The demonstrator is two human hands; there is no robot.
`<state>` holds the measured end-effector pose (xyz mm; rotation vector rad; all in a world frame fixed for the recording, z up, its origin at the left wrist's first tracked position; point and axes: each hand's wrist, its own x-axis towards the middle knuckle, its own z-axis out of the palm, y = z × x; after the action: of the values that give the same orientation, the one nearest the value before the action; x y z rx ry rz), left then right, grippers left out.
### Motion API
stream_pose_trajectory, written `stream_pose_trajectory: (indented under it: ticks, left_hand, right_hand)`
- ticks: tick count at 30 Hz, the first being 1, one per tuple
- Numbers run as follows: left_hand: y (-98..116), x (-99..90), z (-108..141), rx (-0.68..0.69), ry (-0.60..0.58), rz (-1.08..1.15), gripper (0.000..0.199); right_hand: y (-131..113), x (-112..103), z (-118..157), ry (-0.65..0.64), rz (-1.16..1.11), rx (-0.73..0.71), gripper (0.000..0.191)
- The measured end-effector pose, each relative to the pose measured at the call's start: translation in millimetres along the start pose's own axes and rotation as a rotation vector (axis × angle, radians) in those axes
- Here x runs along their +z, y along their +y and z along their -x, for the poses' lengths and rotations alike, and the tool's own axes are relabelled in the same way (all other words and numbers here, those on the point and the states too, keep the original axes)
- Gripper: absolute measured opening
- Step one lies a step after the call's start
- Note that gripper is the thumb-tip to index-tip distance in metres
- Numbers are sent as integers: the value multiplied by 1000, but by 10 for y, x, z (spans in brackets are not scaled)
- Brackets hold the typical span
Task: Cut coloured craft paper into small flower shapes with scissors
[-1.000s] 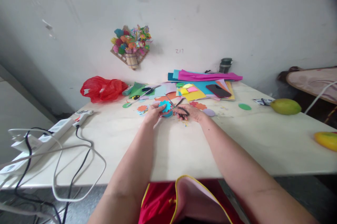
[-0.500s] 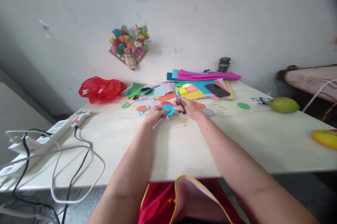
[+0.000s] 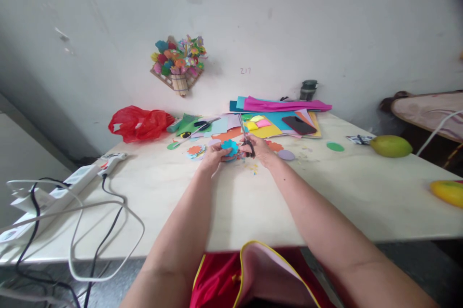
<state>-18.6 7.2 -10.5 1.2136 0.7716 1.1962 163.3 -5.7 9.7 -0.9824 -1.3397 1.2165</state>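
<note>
A blue scalloped paper flower is pinched in my left hand above the table. My right hand grips black-handled scissors, their blades pointing up and away, clear of the flower. Under and around the hands lie cut paper pieces: orange scalloped flowers, a lilac disc and small scraps. A small pile of cut flowers sits left of my left hand. A second pair of scissors rests farther back.
Coloured sheets and a phone lie at the back. A red plastic bag is at the back left, a power strip with loose cables at the left. Right are a green disc, a green-yellow fruit and a yellow fruit.
The blue flower has turned and shifted slightly up and left in my left hand. My right hand keeps hold of the scissors, whose blades have moved slightly to the right.
</note>
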Motion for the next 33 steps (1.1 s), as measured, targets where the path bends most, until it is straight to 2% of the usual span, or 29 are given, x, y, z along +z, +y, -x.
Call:
stream_pose_trajectory:
  ticks: [8, 12, 21, 33]
  left_hand:
    - [-15, -40, -48, 68, 67, 63, 42]
    - [8, -32, -36, 52, 103, 103, 41]
    - [45, -19, -13, 71, 92, 149, 35]
    - [36, 0, -13, 61, 97, 161, 33]
  right_hand:
    - [8, -103, 17, -275, 159, 106, 36]
    - [51, -119, 0, -346, 220, 101, 33]
    - [155, -169, -56, -383, 238, 132, 28]
    - [78, -109, 3, -338, 277, 127, 30]
